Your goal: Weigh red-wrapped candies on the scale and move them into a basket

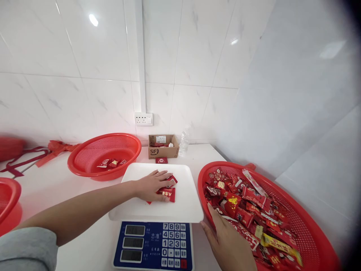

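- Far L: red tub (17, 188) cut off at frame edge, contents not visible.
- Next: mesh basket (93, 148) w/ a few small pkts (114, 163) at bottom; prob. light, thin plastic, lift by rim.
- Ctr: L hand (153, 185) palm-down on red pkts (170, 194), fingers stretched & spread, not clenched. Pkts lie on white pan (180, 178) of scale (153, 246). They look v. light, wrappers prob. slick & crinkly, filling maybe breakable: take by wrapper ends, don't squash. Count unclear, hand covers some.
- Scale display (134, 242): digits too dim to read.
- Behind pan: carton (163, 151), contents mostly hidden; clear bottle (184, 142) hard to make out vs. wall.
- R: R hand (228, 241) at near-L rim of big basket (313, 235), thumb by pan corner; far fingers hidden, can't tell if it grips.
- Big basket holds lots of mixed wrapped pcs (245, 217); likely heaviest load, rim may flex, so best held both sides. Bottom edge cut off; lower layers buried.
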The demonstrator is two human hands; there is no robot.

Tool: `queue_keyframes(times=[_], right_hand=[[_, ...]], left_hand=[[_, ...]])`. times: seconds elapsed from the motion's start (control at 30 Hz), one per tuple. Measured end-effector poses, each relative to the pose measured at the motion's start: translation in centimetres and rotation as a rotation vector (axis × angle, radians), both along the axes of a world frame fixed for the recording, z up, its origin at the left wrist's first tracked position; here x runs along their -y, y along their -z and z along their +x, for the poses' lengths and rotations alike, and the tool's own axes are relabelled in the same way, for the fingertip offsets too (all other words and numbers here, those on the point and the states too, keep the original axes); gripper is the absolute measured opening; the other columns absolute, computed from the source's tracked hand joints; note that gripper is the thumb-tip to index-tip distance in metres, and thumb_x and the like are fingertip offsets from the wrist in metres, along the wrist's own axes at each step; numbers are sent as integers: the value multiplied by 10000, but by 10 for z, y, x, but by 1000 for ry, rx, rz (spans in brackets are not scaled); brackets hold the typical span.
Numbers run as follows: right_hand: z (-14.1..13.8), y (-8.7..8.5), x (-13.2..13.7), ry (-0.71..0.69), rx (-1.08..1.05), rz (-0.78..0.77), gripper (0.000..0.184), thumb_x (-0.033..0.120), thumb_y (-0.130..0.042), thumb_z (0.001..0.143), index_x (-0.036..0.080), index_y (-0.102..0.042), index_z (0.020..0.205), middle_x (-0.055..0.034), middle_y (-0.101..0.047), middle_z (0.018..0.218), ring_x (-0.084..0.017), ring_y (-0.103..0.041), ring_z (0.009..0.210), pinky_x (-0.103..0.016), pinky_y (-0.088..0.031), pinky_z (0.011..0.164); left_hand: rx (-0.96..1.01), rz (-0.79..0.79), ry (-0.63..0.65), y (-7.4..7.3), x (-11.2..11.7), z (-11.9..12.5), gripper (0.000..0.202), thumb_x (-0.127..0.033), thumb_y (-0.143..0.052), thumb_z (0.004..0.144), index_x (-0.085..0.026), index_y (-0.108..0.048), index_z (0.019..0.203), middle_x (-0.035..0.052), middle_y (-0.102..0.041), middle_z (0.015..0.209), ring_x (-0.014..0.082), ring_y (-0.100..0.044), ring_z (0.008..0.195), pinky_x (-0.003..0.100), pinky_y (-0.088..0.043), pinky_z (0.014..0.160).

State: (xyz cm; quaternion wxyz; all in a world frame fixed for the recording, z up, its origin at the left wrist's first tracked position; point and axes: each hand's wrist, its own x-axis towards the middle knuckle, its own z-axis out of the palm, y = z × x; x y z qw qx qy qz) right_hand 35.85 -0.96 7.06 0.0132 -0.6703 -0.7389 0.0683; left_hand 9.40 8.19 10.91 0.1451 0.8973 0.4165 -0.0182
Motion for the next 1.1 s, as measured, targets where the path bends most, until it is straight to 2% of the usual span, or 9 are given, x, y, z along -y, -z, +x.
queue_keyframes(times=[0.1,0.23,0.37,0.5,0.73,0.8,0.87,0.97,1.1], right_hand=[[0,1,0,3,2,15,523,359,-308,935,129,-352,1403,-104,-473,1360,-269,-476,1212,-396,-465,916],[0,1,1,3,-1,17,529,357,-296,937,104,-354,1398,-107,-472,1361,-268,-471,1216,-390,-465,916],[-1,1,1,3,2,9,524,357,-293,938,111,-362,1395,-98,-472,1362,-264,-472,1216,-386,-470,910],[1,2,1,1,-1,24,520,362,-301,935,126,-365,1394,-88,-443,1385,-255,-459,1229,-380,-467,917],[0,1,2,15,-19,9,530,375,-272,938,113,-376,1386,-101,-461,1371,-263,-467,1221,-391,-468,911],[0,0,2,17,-21,3,526,371,-270,938,120,-371,1390,-96,-447,1382,-262,-461,1225,-390,-467,911],[0,0,2,20,-18,5,526,376,-277,938,125,-370,1391,-94,-437,1390,-265,-459,1227,-390,-466,911],[0,0,3,23,-11,10,526,378,-288,936,128,-369,1392,-94,-448,1382,-264,-460,1226,-388,-464,913],[-2,-1,3,34,-7,8,524,371,-279,936,127,-371,1390,-101,-479,1357,-269,-490,1198,-392,-480,886]], left_hand=[[-2,-2,-11,-3,2,1,714,-697,-394,789,-351,-291,1405,25,-186,1526,271,-91,1400,494,-84,1113],[6,63,-202,7,9,17,715,-645,-119,876,-219,-239,1438,154,-179,1515,339,-92,1388,609,-106,1058],[5,112,-260,20,12,32,711,-637,-153,880,-196,-293,1420,176,-259,1486,380,-165,1365,626,-135,1039],[21,154,-162,23,8,29,661,-625,-228,880,-236,-318,1407,135,-288,1484,354,-200,1361,583,-148,1059],[30,116,201,7,-3,6,595,-587,-407,849,-315,-371,1377,20,-353,1465,252,-233,1370,425,-122,1121],[34,110,209,6,-2,3,594,-586,-424,843,-322,-376,1373,12,-324,1479,236,-222,1375,406,-87,1130],[43,119,124,8,1,3,600,-594,-375,862,-308,-349,1388,34,-280,1498,240,-186,1385,437,-50,1128],[60,138,-113,16,7,9,662,-613,-203,892,-225,-277,1423,121,-226,1509,305,-115,1392,550,-64,1093],[69,112,-293,24,11,19,735,-647,-110,873,-187,-281,1421,163,-277,1482,380,-127,1373,620,-135,1044]])
